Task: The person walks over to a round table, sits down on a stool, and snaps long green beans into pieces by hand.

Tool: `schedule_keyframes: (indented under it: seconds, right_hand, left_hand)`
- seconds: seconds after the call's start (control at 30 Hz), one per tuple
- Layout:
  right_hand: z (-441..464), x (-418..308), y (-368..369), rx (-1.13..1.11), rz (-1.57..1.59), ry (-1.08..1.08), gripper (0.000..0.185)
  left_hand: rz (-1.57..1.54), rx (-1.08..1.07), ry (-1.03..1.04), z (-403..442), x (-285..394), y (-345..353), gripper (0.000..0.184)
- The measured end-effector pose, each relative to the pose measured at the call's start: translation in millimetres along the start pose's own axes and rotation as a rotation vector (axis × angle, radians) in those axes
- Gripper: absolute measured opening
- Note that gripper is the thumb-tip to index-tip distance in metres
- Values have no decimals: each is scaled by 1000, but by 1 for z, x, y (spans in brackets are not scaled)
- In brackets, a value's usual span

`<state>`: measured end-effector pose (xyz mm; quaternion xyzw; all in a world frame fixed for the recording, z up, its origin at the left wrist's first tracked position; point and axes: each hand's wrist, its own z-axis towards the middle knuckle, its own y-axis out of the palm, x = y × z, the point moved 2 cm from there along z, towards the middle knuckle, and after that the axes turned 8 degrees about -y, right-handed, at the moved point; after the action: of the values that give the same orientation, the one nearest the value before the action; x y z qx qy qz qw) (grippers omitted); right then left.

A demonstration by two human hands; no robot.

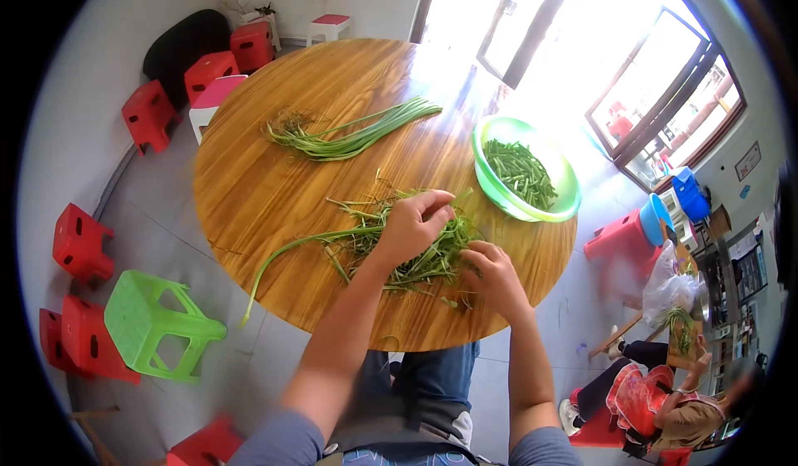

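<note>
Your left hand (pixel 416 226) curls over the loose greens (pixel 447 252), your right hand (pixel 496 279) at their edge — any grip I cannot tell. Beyond the right, short pieces (pixel 519 171) in the bowl (pixel 492 190) look done; beyond the left, one long bundle (pixel 357 140) seems undone.

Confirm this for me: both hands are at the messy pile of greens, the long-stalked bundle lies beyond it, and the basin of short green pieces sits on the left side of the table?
Not quite: the head view shows the basin of short green pieces on the right side of the table. The rest stands.
</note>
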<state>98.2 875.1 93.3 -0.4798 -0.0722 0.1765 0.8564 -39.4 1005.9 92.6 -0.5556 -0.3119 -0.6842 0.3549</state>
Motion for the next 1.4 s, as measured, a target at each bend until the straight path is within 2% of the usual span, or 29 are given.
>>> schedule_keyframes:
  seconds: [0.03, 0.13, 0.17, 0.27, 0.3, 0.4, 0.53, 0.67, 0.77, 0.9, 1.0, 1.13, 1.23, 1.33, 1.4]
  right_hand:
    - [0, 2, 5, 62, 235, 93, 24]
    - [11, 6, 5, 327, 583, 536, 21]
    - [17, 6, 4, 481, 877, 693, 17]
    - [42, 13, 13, 551, 1287, 757, 17]
    - [49, 17, 20, 498, 1222, 728, 19]
    - [68, 26, 33, 555, 1277, 689, 20]
    - [86, 27, 44, 587, 1561, 679, 17]
    - [87, 30, 55, 619, 1606, 681, 17]
    - [76, 34, 65, 631, 1580, 608, 15]
    - [76, 21, 47, 507, 885, 323, 12]
    - [81, 6, 48, 476, 672, 133, 15]
    - [82, 8, 44, 565, 402, 79, 15]
    - [75, 20, 43, 602, 407, 218, 14]
    - [71, 32, 42, 598, 414, 257, 13]
    - [69, 35, 39, 603, 424, 311, 13]
  left_hand:
    - [19, -15, 2, 0, -3, 1, 24]
    - [83, -28, 12, -2, 2, 5, 23]
    - [105, -24, 42, -3, 5, 7, 23]
    - [162, -33, 70, -4, 3, 12, 23]
    - [182, -36, 70, -4, 2, 13, 23]
    - [70, 23, -40, 3, -5, 5, 25]
    - [31, 86, -86, 9, -19, -3, 26]
    - [52, 138, -119, 10, -18, -6, 22]
    - [120, 112, -178, 10, -14, -8, 19]
    - [106, 146, -191, 12, -26, -9, 17]
    - [43, 149, -208, 12, -30, -15, 16]
    - [-108, 84, -300, 8, -12, -6, 18]
    - [-261, 21, -369, 4, 2, -7, 16]
    - [-456, 140, -264, 6, -1, -10, 16]
    - [-488, 91, -170, 8, 2, -12, 18]
